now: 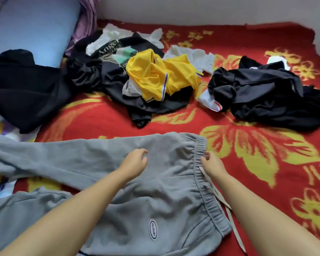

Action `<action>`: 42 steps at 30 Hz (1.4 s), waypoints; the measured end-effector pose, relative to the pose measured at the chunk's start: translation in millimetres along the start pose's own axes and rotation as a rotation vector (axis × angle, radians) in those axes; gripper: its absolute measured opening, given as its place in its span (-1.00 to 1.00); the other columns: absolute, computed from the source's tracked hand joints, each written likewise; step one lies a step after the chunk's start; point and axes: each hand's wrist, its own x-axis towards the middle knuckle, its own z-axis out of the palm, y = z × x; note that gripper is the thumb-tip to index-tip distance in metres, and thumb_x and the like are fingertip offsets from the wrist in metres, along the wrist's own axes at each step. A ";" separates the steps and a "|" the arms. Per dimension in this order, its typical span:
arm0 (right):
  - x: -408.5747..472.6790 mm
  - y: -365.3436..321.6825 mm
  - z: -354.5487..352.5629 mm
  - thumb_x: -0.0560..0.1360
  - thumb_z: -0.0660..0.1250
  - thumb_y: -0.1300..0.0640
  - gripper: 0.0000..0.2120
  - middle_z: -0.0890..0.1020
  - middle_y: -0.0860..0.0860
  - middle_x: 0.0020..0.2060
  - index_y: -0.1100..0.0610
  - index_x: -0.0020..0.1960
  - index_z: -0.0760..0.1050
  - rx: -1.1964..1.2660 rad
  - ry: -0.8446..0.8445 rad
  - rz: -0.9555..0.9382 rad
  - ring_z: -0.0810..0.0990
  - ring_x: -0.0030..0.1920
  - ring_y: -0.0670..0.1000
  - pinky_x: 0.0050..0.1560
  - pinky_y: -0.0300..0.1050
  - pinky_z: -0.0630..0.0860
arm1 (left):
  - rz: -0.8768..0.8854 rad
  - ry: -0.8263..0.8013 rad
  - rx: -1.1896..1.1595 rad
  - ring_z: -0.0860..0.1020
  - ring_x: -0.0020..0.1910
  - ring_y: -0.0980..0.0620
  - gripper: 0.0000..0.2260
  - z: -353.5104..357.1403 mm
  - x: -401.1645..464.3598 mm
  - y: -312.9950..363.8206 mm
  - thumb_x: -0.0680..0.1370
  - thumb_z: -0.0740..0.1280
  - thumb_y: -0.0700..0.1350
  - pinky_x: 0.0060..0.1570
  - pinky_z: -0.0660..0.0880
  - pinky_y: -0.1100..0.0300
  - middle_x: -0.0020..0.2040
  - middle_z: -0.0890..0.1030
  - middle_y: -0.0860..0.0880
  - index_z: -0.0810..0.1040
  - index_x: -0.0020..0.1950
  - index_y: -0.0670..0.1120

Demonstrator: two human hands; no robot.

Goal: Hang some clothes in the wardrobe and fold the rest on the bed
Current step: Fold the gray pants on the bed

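Observation:
Grey sweatpants [100,163] lie spread flat across the near part of the bed, waistband to the right, legs running off to the left. My left hand [135,161] hovers over the seat of the pants with fingers curled and apart, holding nothing. At the elastic waistband is my right hand [211,163], fingers loosely bent beside the drawstring; whether it pinches the band is unclear. A yellow jersey [159,76] tops a heap of black and white clothes mid-bed.
The red blanket [257,145] with yellow flowers covers the bed. A black garment [22,89] lies at the left, another black pile [262,95] at the right. A light blue pillow [31,28] sits at the far left against the wall.

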 end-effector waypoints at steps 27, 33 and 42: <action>112.9 85.0 -60.3 0.51 0.39 0.17 -0.34 0.41 0.13 0.36 0.18 0.49 0.15 0.223 0.159 -0.028 0.40 0.35 0.08 0.38 -0.06 0.29 | 0.674 0.210 0.361 0.58 -0.14 -0.16 -0.67 109.7 50.0 84.9 0.31 0.52 -0.14 -0.06 0.34 0.08 -0.09 0.59 -0.14 0.61 0.04 -0.16; 99.8 101.9 -66.1 0.55 0.34 0.16 -0.76 0.57 0.11 0.14 0.10 0.17 0.37 0.359 -0.128 0.122 0.58 0.01 0.00 -0.19 -0.21 0.49 | 0.556 -0.293 0.443 0.45 0.20 -0.08 -0.23 232.3 -45.4 143.8 0.43 0.25 0.36 0.22 0.36 0.06 0.22 0.46 -0.10 0.27 0.48 -0.09; 106.1 105.5 -73.8 0.59 0.25 0.17 -0.75 0.59 0.00 0.00 0.12 0.26 0.47 0.331 -0.026 -0.004 0.55 -0.13 -0.02 -0.23 -0.20 0.45 | 0.520 -0.333 0.699 0.62 -0.13 0.06 -0.58 247.3 -48.8 177.2 0.48 0.17 -0.11 -0.18 0.49 0.19 -0.04 0.63 0.01 0.52 0.32 -0.04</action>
